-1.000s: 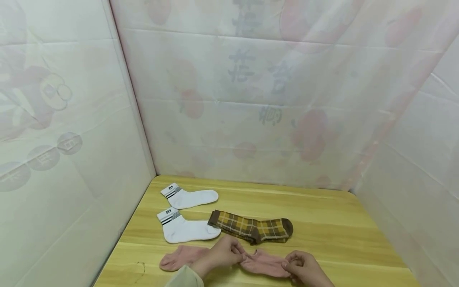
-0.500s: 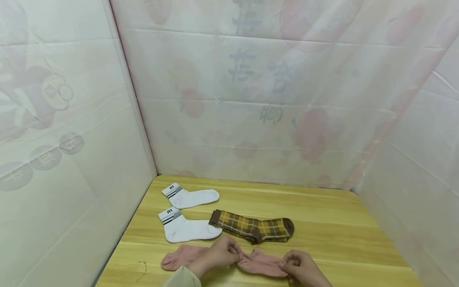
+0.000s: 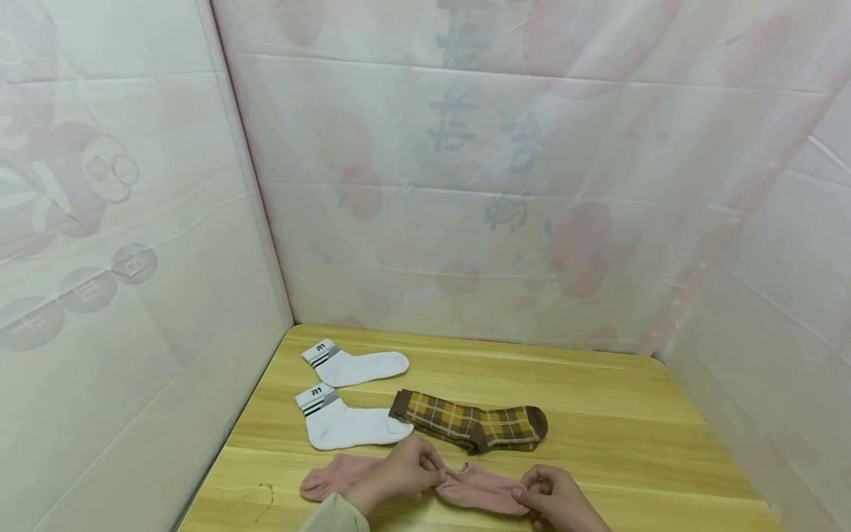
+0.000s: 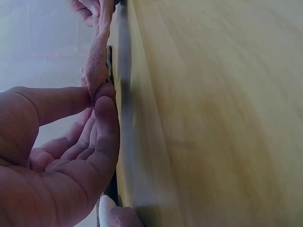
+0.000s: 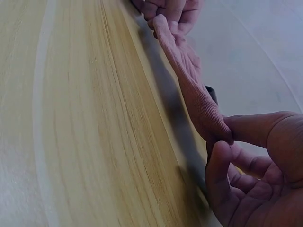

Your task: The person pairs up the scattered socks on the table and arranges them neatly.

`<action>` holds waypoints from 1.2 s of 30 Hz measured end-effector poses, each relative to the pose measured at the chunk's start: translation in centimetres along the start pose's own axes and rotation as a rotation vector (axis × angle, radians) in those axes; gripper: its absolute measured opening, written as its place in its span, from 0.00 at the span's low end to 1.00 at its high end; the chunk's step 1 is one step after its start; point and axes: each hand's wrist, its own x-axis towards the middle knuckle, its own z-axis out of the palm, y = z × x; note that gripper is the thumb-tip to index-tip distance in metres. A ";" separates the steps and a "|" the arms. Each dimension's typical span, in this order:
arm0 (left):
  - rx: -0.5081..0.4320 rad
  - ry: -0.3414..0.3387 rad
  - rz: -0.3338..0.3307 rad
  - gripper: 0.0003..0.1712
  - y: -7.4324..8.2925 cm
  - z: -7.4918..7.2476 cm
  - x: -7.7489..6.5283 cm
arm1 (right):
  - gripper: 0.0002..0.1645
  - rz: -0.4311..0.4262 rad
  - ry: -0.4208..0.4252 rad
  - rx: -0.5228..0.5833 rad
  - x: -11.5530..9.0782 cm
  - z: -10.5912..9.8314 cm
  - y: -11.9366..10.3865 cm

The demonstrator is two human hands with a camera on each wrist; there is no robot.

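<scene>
Stretched between the two hands is a pink sock [image 3: 480, 490], held just over the front of the table. My left hand [image 3: 407, 470] pinches its cuff end between thumb and forefinger, as the left wrist view also shows. At the toe end my right hand [image 3: 557, 496] pinches the fabric with thumb and fingertip; the pinch [image 5: 222, 137] is plain in the right wrist view. A second pink sock [image 3: 340, 473] lies flat to the left, partly hidden behind the left hand and forearm.
Two white socks with striped cuffs, an upper white sock [image 3: 364, 368] and a lower white sock [image 3: 349, 427], lie at the table's left. Brown-yellow plaid socks [image 3: 468, 420] overlap the lower one's toe. Printed curtains surround the wooden table [image 3: 618, 414] on the back and sides.
Both hands keep their pinch on the pink sock, nearly still. The whole head view has shifted slightly; the other socks stay where they lie on the table.
</scene>
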 end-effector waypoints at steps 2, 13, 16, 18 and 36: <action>0.006 0.003 0.002 0.04 -0.1 -0.1 0.0 | 0.17 0.006 -0.001 -0.005 0.0 0.1 0.0; 0.018 -0.007 -0.020 0.03 -0.3 -0.5 0.0 | 0.18 0.006 -0.010 -0.038 0.4 0.1 0.0; 0.030 -0.005 -0.028 0.04 -0.3 -0.5 0.0 | 0.18 0.006 -0.009 -0.048 0.4 0.2 -0.1; 0.033 -0.002 -0.030 0.04 -0.2 -0.5 -0.1 | 0.18 0.002 -0.010 -0.052 0.4 0.3 -0.2; 0.200 0.029 -0.050 0.08 0.1 -0.1 0.2 | 0.15 -0.088 -0.022 -0.136 0.8 0.6 0.1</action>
